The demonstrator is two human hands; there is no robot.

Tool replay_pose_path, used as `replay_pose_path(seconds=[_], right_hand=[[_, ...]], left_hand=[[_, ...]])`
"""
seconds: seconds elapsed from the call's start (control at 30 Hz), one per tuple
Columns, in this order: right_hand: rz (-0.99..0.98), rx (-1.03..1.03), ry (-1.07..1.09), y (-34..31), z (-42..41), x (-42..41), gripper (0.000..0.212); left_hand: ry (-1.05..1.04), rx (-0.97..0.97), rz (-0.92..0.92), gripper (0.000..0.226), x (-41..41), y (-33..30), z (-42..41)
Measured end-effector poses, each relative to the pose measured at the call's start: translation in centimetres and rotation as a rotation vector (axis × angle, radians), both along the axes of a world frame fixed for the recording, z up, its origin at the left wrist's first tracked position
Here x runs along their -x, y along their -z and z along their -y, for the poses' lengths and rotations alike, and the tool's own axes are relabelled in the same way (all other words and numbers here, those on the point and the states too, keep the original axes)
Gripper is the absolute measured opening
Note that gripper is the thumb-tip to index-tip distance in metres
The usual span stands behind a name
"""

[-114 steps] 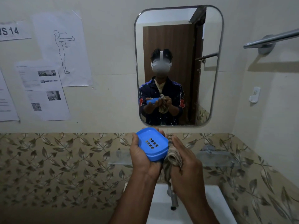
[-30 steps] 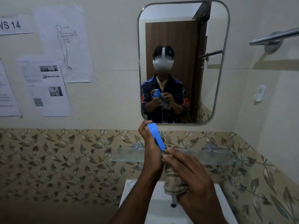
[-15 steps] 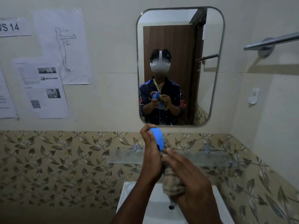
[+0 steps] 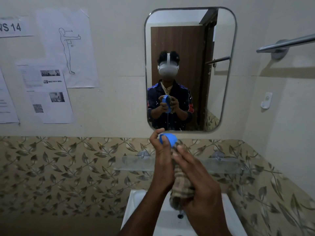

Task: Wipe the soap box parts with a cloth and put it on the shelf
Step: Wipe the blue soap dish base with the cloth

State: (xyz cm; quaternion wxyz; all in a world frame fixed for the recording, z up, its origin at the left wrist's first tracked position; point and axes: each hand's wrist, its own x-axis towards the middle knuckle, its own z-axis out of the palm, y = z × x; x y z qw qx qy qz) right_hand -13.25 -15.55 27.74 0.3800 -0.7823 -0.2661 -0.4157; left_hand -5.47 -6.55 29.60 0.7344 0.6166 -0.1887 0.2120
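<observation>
Left hand (image 4: 162,160): grips blue soap box part (image 4: 169,140), held on edge above glass shelf (image 4: 134,163).
Right hand (image 4: 199,181): clutches checked cloth (image 4: 181,186), pressing it against the part's right face.

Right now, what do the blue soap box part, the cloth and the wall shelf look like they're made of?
Blue soap box part, pinched in the left hand: likely moulded plastic, given its even colour, smooth rounded edge and slight sheen. Cloth, gripped by the right hand: woven fabric, probably cotton, checked and softly bunched. Shelf: probably clear glass, since the leaf tiles show through it.
</observation>
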Motion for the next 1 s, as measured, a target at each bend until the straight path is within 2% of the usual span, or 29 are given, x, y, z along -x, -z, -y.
replay_pose_path(seconds=[0.03,0.17,0.27,0.4,0.47,0.53,0.6,0.67,0.7,0.77,0.83,0.9,1.0], right_hand=[[-0.007,-0.013,-0.018,0.6,-0.1,0.1,0.059],[-0.053,-0.085,-0.05,1.5,0.3,-0.5,0.071],[-0.067,-0.149,-0.058,1.2,0.5,-0.8,0.072],[-0.077,-0.301,-0.001,-0.1,0.9,-0.9,0.05],[-0.168,-0.554,-0.043,-0.6,1.4,-1.2,0.041],[-0.312,-0.899,-0.171,-1.1,1.9,-1.9,0.034],[-0.452,-1.065,-0.326,-1.0,2.2,-2.6,0.027],[-0.516,-0.961,-0.343,-0.6,2.0,-2.9,0.027],[-0.486,-0.844,-0.271,-0.3,1.8,-2.8,0.031],[-0.292,-0.492,0.025,0.5,1.9,-2.7,0.049],[0.009,-0.169,0.235,1.3,2.3,-2.6,0.053],[0.194,-0.058,0.301,1.5,2.1,-1.9,0.039],[0.281,-0.045,0.333,1.2,1.9,-1.5,0.037]], left_hand=[[-0.011,0.05,-0.028,0.023,0.3,-0.5,-0.1],[-0.021,0.078,-0.142,0.029,0.2,-1.2,-0.4],[0.024,0.116,-0.231,0.031,-0.2,-1.7,-0.1],[0.064,0.061,-0.312,0.044,0.1,-2.0,-0.2],[0.117,0.106,-0.318,0.054,-0.1,-1.9,-0.6],[0.249,0.215,-0.339,0.065,-0.3,-1.7,-1.1],[0.408,0.368,-0.384,0.069,0.0,-1.7,-1.6],[0.529,0.469,-0.426,0.075,0.3,-1.7,-1.7],[0.553,0.491,-0.448,0.084,0.3,-1.7,-1.6],[0.534,0.483,-0.448,0.107,0.1,-1.2,-1.3],[0.495,0.479,-0.422,0.111,0.0,-1.2,-1.2],[0.464,0.529,-0.428,0.099,-0.3,-1.1,-1.2],[0.474,0.53,-0.416,0.094,-0.6,-0.8,-1.3]])
